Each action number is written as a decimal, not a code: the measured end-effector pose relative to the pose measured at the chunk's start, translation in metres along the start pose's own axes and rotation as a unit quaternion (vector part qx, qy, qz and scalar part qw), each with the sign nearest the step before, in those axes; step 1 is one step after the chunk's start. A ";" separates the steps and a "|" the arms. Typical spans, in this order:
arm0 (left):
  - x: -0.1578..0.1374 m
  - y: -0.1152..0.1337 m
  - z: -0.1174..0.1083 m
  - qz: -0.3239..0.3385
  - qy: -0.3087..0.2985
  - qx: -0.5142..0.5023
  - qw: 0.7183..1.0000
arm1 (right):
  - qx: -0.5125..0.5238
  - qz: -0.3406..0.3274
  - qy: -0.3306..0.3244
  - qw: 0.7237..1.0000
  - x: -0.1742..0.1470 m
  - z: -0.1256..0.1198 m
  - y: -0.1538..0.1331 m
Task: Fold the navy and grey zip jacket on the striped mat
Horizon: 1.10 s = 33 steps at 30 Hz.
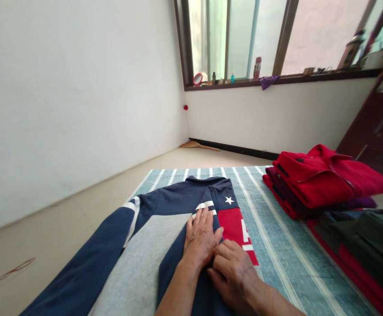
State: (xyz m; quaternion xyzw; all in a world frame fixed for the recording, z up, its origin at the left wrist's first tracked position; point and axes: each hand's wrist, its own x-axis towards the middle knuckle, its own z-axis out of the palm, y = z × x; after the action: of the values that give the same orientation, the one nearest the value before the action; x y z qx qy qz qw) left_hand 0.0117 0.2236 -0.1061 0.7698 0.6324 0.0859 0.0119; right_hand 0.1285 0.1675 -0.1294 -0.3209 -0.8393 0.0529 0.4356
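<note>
A navy, grey and red jacket [152,237] lies face down on a striped cloth [263,237], with one side folded in over its back. A white star and part of some white lettering show on the folded side. My left hand [200,237] rests flat on the folded navy sleeve, fingers stretched toward the white stripes. Just to the right and nearer, my right hand [235,270] has its fingers curled against the jacket at the fold; what they pinch is hidden. The other sleeve [79,263] spreads out to the left.
Folded red clothes [329,171] are stacked at the right, with dark green folded clothes [369,245] nearer. A white wall [79,87] stands at the left. Bottles and a mirror [198,79] line the windowsill. A looped cord [16,268] lies on the floor.
</note>
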 end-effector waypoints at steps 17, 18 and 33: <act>0.001 -0.002 0.002 -0.001 0.000 -0.003 1.000 | 0.008 -0.005 0.001 1.000 0.001 -0.001 -0.001; 0.001 -0.002 0.002 -0.001 -0.001 -0.003 1.000 | 0.008 -0.005 0.001 1.000 0.001 -0.001 -0.001; 0.000 -0.003 0.004 0.002 0.006 -0.011 1.000 | -0.070 -0.018 -0.007 0.997 0.001 -0.003 -0.003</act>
State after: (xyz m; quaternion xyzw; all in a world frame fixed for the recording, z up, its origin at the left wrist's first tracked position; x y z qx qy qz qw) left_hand 0.0095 0.2241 -0.1108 0.7707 0.6296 0.0972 0.0163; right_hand 0.1290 0.1651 -0.1252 -0.3351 -0.8496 -0.0114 0.4072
